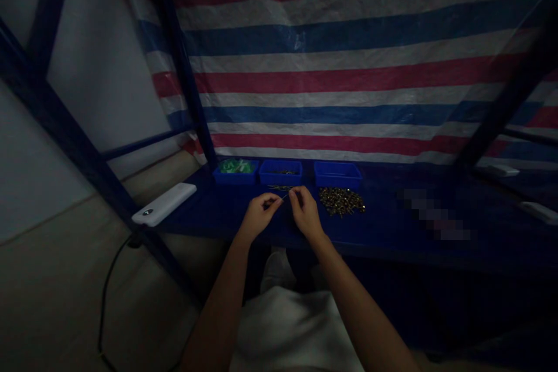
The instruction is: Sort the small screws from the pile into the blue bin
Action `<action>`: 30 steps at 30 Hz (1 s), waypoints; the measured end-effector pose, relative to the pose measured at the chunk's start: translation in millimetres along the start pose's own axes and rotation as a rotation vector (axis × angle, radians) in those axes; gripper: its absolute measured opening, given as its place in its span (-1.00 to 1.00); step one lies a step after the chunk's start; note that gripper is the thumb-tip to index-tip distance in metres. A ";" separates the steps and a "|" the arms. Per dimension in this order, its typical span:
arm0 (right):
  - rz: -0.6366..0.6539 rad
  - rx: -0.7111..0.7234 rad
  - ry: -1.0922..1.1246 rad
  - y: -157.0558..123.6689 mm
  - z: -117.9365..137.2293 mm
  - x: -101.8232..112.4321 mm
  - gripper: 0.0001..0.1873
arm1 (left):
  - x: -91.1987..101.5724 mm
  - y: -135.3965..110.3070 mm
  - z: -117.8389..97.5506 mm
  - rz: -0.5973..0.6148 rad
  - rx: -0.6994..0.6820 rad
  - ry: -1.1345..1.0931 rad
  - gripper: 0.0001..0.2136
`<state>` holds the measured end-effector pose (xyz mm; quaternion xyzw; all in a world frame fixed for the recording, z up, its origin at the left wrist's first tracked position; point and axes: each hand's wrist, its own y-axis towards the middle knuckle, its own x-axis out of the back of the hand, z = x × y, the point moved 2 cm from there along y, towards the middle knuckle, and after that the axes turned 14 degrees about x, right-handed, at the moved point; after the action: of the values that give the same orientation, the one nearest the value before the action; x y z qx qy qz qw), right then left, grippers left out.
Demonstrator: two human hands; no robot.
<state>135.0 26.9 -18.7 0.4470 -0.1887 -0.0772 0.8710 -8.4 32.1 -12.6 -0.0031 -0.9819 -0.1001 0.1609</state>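
My left hand and my right hand face each other over the front part of the blue table. A thin, pale, rod-like piece spans the small gap between them, pinched at each end by thumb and fingers. Its exact kind is too small to make out. Just beyond the fingertips lie several slim metal pieces on the tabletop. To the right of my right hand is a heap of small brass-coloured metal parts.
Three blue bins stand along the back: one with green plastic, one with small metal pieces, and a right one. A white box-like device lies at the left edge. Blue frame posts and a striped sheet surround the table.
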 end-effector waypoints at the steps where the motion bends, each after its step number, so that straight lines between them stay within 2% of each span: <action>1: -0.020 -0.013 -0.004 -0.2 -0.8 0.3 -0.79 | 1.7 3.1 -1.7 -0.014 0.020 -0.035 -0.84; 4: -0.074 -0.044 -0.026 -1.0 -3.3 1.0 -0.78 | 6.3 13.0 -8.5 -0.053 0.115 -0.235 -0.82; 6: -0.075 -0.045 -0.036 -1.3 -3.9 1.1 -0.78 | 7.9 17.4 -15.2 -0.030 0.147 -0.436 -0.80; 9: -0.063 -0.047 -0.043 -1.4 -3.5 1.6 -0.79 | 7.8 19.2 -26.0 0.097 0.054 -0.759 -0.77; 11: -0.057 -0.053 -0.046 -1.5 -3.3 2.0 -0.79 | 6.2 19.6 -28.9 0.166 -0.015 -0.852 -0.75; 14: -0.042 -0.064 -0.047 -1.8 -4.1 1.7 -0.79 | -0.2 24.3 -21.9 0.179 0.062 -0.702 -0.78; 18: -0.035 -0.056 -0.055 -2.2 -5.9 0.8 -0.79 | -5.9 33.6 -4.7 0.057 0.317 -0.415 -0.83; 20: -0.033 -0.053 -0.056 -2.1 -6.0 0.6 -0.79 | -4.6 34.9 -2.4 0.013 0.362 -0.372 -0.83; 23: -0.029 -0.050 -0.058 -1.6 -4.6 0.5 -0.79 | 1.3 32.4 -11.6 0.028 0.306 -0.284 -0.83; 27: -0.021 -0.027 -0.074 -1.2 -2.9 0.0 -0.79 | 12.6 24.1 -34.6 0.068 0.190 -0.160 -0.83; 30: -0.003 -0.029 -0.078 -1.9 -4.0 -0.9 -0.78 | 18.9 16.5 -45.7 0.141 0.115 -0.294 -0.80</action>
<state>135.8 29.1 -22.5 0.4314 -0.2208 -0.0985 0.8692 -11.3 38.8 39.0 -0.0772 -0.9963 -0.0309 0.0222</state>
